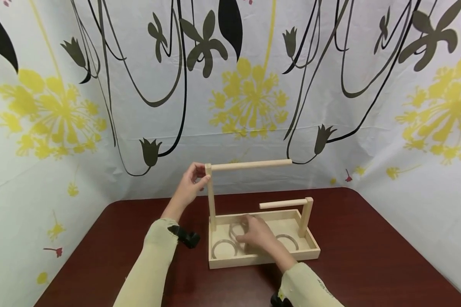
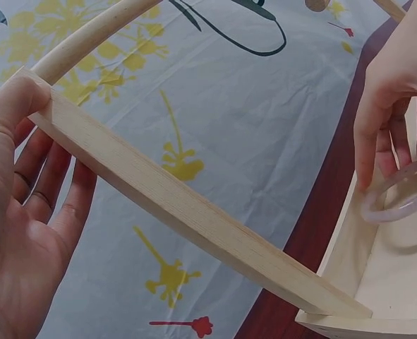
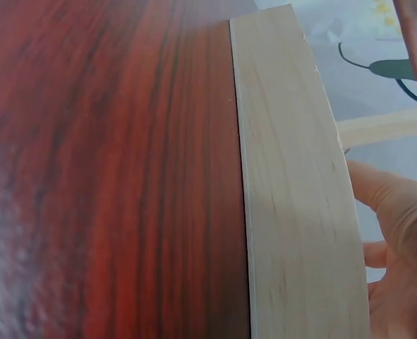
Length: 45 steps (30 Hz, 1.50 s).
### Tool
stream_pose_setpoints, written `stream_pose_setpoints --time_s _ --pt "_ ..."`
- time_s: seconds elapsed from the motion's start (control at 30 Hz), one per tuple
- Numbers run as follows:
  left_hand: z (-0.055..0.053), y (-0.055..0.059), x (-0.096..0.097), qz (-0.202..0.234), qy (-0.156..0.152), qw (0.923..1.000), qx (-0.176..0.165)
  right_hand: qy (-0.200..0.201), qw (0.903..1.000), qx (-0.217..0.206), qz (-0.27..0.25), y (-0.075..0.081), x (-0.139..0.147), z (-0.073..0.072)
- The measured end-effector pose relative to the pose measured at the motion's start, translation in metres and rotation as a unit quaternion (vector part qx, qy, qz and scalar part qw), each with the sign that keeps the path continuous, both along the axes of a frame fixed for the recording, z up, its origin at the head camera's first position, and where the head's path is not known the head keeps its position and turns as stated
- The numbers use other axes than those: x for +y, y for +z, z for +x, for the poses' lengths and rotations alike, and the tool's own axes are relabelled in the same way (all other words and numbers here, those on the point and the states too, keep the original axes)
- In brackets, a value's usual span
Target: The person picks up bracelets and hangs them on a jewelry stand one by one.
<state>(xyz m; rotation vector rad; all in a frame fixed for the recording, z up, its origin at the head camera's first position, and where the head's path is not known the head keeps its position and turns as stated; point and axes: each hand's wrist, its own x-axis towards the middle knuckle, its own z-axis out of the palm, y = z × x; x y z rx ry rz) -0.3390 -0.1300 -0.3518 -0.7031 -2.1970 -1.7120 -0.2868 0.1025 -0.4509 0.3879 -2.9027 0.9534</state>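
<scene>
A light wooden tray (image 1: 266, 261) carries a tall post (image 1: 211, 196) with a long rod (image 1: 251, 165) and a short post (image 1: 305, 217) with a lower rod (image 1: 283, 204). My left hand (image 1: 192, 183) grips the top of the tall post between thumb and fingers. Inside the tray, my right hand (image 1: 258, 233) pinches a pale translucent bangle (image 2: 395, 210), which is tilted above the tray floor. Another bangle (image 1: 213, 249) lies front left and one more bangle (image 1: 294, 241) lies at the right. My right palm hides part of the tray.
The tray stands on a dark red-brown table (image 1: 369, 256). A white cloth (image 1: 138, 115) printed with yellow flowers and dark vines hangs behind and at both sides. Both rods stick out sideways above the tray, with free ends.
</scene>
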Motion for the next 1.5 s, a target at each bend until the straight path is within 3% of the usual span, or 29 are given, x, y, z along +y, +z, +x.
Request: stream_pose_setpoints --time_s 0.4,0.67,1.17,1.5 --pt "0.002 0.004 0.003 0.002 -0.003 1.0 0.007 0.023 0.9992 0.011 -0.032 0.004 -0.002 0.001" --pt "0.0 0.002 0.003 0.007 0.003 1.0 0.003 0.016 0.9968 0.022 -0.075 0.008 -0.002 0.003" --pt "0.001 0.0 0.004 0.005 0.006 1.0 -0.005 0.028 0.9875 0.032 -0.152 0.02 -0.006 0.014" --pt "0.004 0.0 0.001 -0.001 0.009 1.0 0.001 0.067 0.9774 0.043 -0.196 0.036 -0.014 0.024"
